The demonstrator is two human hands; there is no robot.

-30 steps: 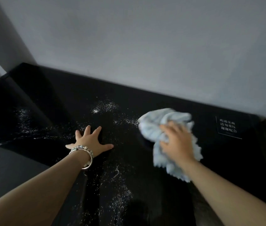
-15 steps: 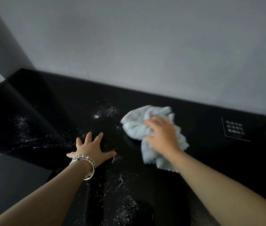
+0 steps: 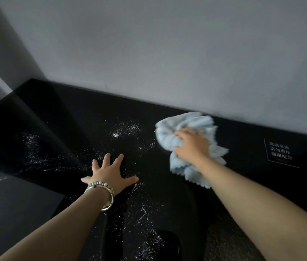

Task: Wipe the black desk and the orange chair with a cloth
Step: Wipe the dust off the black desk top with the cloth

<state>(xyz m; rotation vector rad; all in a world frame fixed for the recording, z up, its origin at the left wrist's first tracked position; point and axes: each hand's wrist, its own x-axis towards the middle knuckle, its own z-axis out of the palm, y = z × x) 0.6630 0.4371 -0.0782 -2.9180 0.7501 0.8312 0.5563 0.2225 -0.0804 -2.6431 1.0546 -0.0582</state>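
From my head view, my left hand (image 3: 109,176) lies flat on the black desk (image 3: 243,194), fingers (image 3: 119,159) spread, to brace my reach. My right hand (image 3: 192,146) bunches the pale blue cloth (image 3: 186,123), fingers curled into it, pressing it down near the wall, right of the white specks (image 3: 126,129). The cloth's long axis runs from the wall toward me, with its loose end nearest me.

One sign (image 3: 279,152) can be read, set flat on the black desk (image 3: 252,187) near its right end: three lines of white Chinese characters, slightly blurred, apparently 玻璃桌面 – 请勿重压 – 谢谢配合.
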